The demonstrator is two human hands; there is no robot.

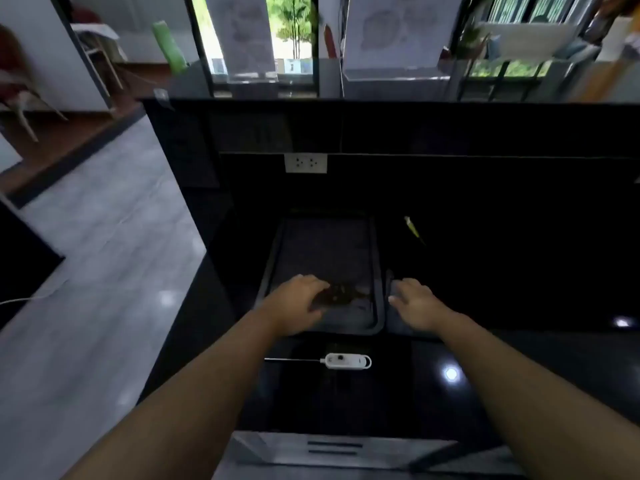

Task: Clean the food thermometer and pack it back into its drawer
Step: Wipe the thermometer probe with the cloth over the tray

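A white food thermometer (pixel 347 361) lies on the black counter near me, its thin metal probe pointing left. Beyond it stands a dark grey tray (pixel 277 258) with a brown clump of food (pixel 341 294) at its near end. My left hand (pixel 299 303) hovers over the tray's near left part, fingers curled down beside the food; whether it touches the food is unclear. My right hand (pixel 415 304) reaches just past the tray's right rim, fingers spread, holding nothing. Both hands are beyond the thermometer and apart from it.
A small yellow-green stick (pixel 412 228) lies on the counter right of the tray. A white wall socket (pixel 305 163) sits on the black backsplash. A grey drawer front (pixel 332 448) shows below the counter edge. Grey floor lies to the left.
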